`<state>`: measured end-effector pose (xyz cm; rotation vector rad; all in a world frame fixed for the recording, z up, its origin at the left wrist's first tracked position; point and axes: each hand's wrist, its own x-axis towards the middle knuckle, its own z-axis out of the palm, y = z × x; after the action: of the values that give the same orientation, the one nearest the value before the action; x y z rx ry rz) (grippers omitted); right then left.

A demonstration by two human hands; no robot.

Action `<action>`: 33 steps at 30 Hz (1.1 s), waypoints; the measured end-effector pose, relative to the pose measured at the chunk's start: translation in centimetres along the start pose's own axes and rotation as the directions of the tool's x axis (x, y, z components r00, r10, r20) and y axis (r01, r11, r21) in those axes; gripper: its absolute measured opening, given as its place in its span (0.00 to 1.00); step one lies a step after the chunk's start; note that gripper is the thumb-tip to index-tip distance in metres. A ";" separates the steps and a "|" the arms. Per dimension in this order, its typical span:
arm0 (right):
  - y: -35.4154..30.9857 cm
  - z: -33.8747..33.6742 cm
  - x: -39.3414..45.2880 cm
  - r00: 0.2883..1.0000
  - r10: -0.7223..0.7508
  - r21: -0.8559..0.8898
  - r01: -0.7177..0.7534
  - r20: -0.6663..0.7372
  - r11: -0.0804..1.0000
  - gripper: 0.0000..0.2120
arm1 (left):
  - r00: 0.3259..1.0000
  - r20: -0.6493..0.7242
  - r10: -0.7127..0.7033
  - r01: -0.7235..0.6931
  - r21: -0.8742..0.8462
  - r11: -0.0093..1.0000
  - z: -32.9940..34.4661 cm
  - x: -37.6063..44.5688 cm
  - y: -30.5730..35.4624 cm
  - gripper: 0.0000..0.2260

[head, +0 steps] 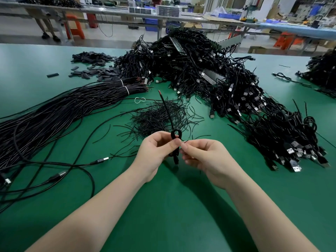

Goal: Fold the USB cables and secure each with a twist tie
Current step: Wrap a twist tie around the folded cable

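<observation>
My left hand grips a folded black USB cable in front of me, above the green table. A loop of the cable sticks up over my thumb, and its free end with a red tip rises toward the far side. My right hand pinches a thin black twist tie right beside the bundle, fingertips almost touching my left thumb. A heap of loose black twist ties lies just beyond my hands.
A long bundle of unfolded black cables stretches across the left of the green table. A large pile of cables with USB plugs fills the centre and right. Black sleeve pieces lie far left. Loose cables with plugs lie near my left arm.
</observation>
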<state>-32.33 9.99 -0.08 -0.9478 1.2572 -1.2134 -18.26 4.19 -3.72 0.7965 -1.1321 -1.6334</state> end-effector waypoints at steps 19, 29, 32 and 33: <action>1.4 1.2 0.4 0.983 -0.102 -0.092 0.089 -0.154 0.992 0.10 | 0.987 0.069 -0.146 0.154 -0.140 0.978 -0.5 0.5 0.6 0.05; 0.4 0.4 0.1 0.993 0.113 0.138 -0.115 0.017 0.984 0.07 | 0.991 0.069 -0.115 0.120 -0.081 0.989 -0.3 0.1 0.6 0.05; 0.3 0.1 0.2 0.992 -0.101 -0.132 0.091 -0.072 0.987 0.06 | 0.990 0.089 -0.111 0.115 -0.037 0.993 0.1 0.0 0.8 0.04; 0.5 0.0 0.3 0.963 -0.251 -0.343 0.203 -0.101 0.917 0.07 | 0.989 0.090 -0.120 0.121 -0.013 0.993 0.1 0.0 0.9 0.04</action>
<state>-32.34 9.80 -0.58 -1.3000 1.5296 -1.2912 -18.04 4.11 -2.80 0.8004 -1.1478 -1.7927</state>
